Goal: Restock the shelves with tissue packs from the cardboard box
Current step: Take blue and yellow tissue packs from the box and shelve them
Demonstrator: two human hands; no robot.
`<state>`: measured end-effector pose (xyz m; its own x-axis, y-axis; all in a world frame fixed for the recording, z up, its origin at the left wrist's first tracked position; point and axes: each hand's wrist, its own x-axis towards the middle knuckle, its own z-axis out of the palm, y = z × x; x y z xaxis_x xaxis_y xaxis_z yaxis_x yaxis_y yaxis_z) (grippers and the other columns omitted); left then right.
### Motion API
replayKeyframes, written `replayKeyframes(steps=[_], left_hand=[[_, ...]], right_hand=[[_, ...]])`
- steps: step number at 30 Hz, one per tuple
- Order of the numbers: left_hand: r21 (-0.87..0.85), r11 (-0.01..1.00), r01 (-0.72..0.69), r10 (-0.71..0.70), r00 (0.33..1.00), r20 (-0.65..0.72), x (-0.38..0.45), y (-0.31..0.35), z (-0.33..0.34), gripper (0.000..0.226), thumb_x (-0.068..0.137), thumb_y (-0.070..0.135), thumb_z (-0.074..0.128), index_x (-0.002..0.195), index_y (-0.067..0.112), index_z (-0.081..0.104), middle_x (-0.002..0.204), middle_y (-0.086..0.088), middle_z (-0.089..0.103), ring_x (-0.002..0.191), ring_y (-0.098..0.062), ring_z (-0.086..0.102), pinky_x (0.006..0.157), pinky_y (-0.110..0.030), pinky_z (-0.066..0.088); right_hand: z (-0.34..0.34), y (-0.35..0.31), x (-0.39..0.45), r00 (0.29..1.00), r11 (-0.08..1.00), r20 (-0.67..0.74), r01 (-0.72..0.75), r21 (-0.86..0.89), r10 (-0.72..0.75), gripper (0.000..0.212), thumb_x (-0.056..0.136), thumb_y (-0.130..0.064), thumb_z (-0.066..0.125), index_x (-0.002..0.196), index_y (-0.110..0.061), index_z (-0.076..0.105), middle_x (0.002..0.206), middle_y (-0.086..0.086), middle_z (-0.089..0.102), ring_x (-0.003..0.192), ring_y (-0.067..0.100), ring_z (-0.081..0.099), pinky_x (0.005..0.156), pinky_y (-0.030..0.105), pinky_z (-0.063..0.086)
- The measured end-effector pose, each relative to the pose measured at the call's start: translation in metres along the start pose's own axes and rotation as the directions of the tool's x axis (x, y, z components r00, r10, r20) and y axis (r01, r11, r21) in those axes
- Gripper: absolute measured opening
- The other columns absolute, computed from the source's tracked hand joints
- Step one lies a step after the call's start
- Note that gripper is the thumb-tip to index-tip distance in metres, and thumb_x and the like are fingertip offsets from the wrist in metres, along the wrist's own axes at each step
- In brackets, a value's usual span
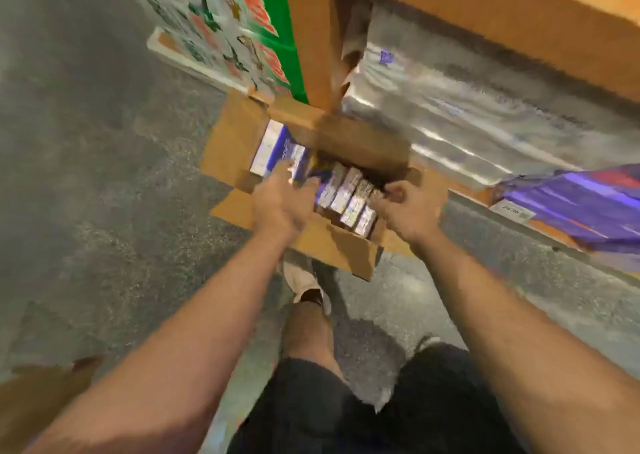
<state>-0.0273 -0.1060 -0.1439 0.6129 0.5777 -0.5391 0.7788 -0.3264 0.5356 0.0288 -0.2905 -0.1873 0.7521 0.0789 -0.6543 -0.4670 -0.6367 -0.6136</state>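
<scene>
An open cardboard box (239, 149) sits on the grey floor (86, 176), its flaps folded outward, pressed up against the orange upright of a shelf unit (311, 38) on its far side. Inside stand tissue packs (349, 197) in a tight row on edge, purple and white wrappers showing, with another pack (273, 149) lying flat at the box's far left corner.

Both bare arms reach down into the box from the near side. The left hand (284, 204) rests over the left end of the row, its fingers spread loosely and curling toward the packs; its grip looks open, with nothing clamped in it. The right hand (405, 208) is at the right end of the row, fingers curled in against the outermost pack (motion blur makes it hard to tell whether that grip has actually closed on it).

To the right, the low shelf (485, 190) carries plastic-wrapped white bundles (450, 107), and further right a purple package (581, 204) behind a price label (512, 213). Far left of the upright stands a printed green and white carton (225, 28). Near the frame's bottom, dark shorts (346, 412) and a light shoe (304, 280) show.
</scene>
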Motion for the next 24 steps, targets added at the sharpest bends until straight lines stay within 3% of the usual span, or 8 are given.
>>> replayKeyframes(steps=[3,8,11,14,17,20,22,24], left_hand=[[0.235,0.965,-0.115,0.133,0.989,-0.06,0.106,-0.032,0.027,0.055,0.081,0.044,0.061,0.122,0.008,0.058,0.115,-0.02,0.066,0.108,-0.039,0.06,0.091,-0.042,0.047],[0.458,0.883,-0.105,0.15,0.987,-0.064,0.242,-0.102,0.095,0.071,0.084,0.039,0.067,0.141,0.007,0.04,0.138,-0.024,0.045,0.13,-0.04,0.041,0.108,-0.045,0.035],[0.561,0.823,-0.09,0.177,0.979,-0.103,0.282,-0.137,0.129,0.073,0.082,0.038,0.067,0.14,0.007,0.036,0.138,-0.022,0.04,0.125,-0.042,0.039,0.1,-0.052,0.039],[0.707,0.704,-0.07,0.304,0.929,-0.21,0.299,-0.155,0.151,0.076,0.076,0.04,0.068,0.137,0.008,0.034,0.129,-0.022,0.043,0.113,-0.041,0.044,0.085,-0.052,0.04],[0.688,0.724,-0.043,0.331,0.897,-0.292,0.308,-0.159,0.155,0.064,0.077,0.039,0.066,0.128,0.011,0.039,0.126,-0.02,0.044,0.113,-0.04,0.044,0.086,-0.051,0.038],[0.634,0.772,-0.035,0.316,0.887,-0.336,0.309,-0.159,0.153,0.048,0.078,0.036,0.063,0.116,0.016,0.041,0.129,-0.017,0.044,0.116,-0.04,0.044,0.085,-0.05,0.038],[0.591,0.802,-0.087,0.313,0.904,-0.292,0.308,-0.16,0.151,0.046,0.081,0.032,0.063,0.118,0.017,0.041,0.13,-0.017,0.044,0.115,-0.041,0.045,0.085,-0.051,0.041],[0.518,0.843,-0.143,0.303,0.923,-0.237,0.306,-0.16,0.15,0.044,0.083,0.027,0.064,0.119,0.016,0.042,0.125,-0.016,0.047,0.109,-0.041,0.048,0.084,-0.05,0.041]], right_hand=[[0.051,0.024,0.086,0.996,0.996,0.001,-0.085,-0.037,0.085,0.05,0.075,-0.038,0.078,0.117,-0.017,0.061,0.098,-0.001,0.062,0.1,0.023,0.062,0.088,0.039,0.049],[0.108,0.099,0.212,0.99,0.952,0.007,-0.131,-0.278,0.138,0.054,0.082,-0.04,0.073,0.127,-0.014,0.058,0.121,0.008,0.064,0.116,0.028,0.057,0.083,0.027,0.04],[0.131,0.132,0.267,0.999,0.92,0.019,-0.035,-0.391,0.046,0.055,0.084,-0.033,0.071,0.13,-0.008,0.052,0.13,0.014,0.058,0.122,0.032,0.052,0.092,0.031,0.039],[0.152,0.155,0.306,0.995,0.896,0.058,-0.048,-0.441,0.082,0.069,0.084,-0.036,0.072,0.14,-0.009,0.042,0.144,0.012,0.046,0.133,0.029,0.043,0.101,0.03,0.035],[0.168,0.167,0.323,0.995,0.846,0.066,-0.025,-0.532,0.07,0.066,0.081,-0.043,0.074,0.132,-0.011,0.047,0.138,0.011,0.048,0.126,0.03,0.048,0.095,0.034,0.04],[0.174,0.172,0.326,0.99,0.74,-0.034,-0.124,-0.661,0.135,0.086,0.083,-0.045,0.069,0.148,-0.01,0.026,0.153,0.014,0.026,0.127,0.036,0.048,0.096,0.039,0.043],[0.174,0.174,0.327,0.971,0.696,-0.056,-0.205,-0.688,0.231,0.096,0.084,-0.05,0.065,0.152,-0.005,0.014,0.154,0.018,0.025,0.131,0.037,0.044,0.099,0.04,0.043],[0.175,0.177,0.327,0.961,0.677,-0.02,-0.209,-0.706,0.276,0.094,0.084,-0.048,0.065,0.149,0.002,0.018,0.149,0.02,0.03,0.134,0.034,0.04,0.1,0.04,0.042]])
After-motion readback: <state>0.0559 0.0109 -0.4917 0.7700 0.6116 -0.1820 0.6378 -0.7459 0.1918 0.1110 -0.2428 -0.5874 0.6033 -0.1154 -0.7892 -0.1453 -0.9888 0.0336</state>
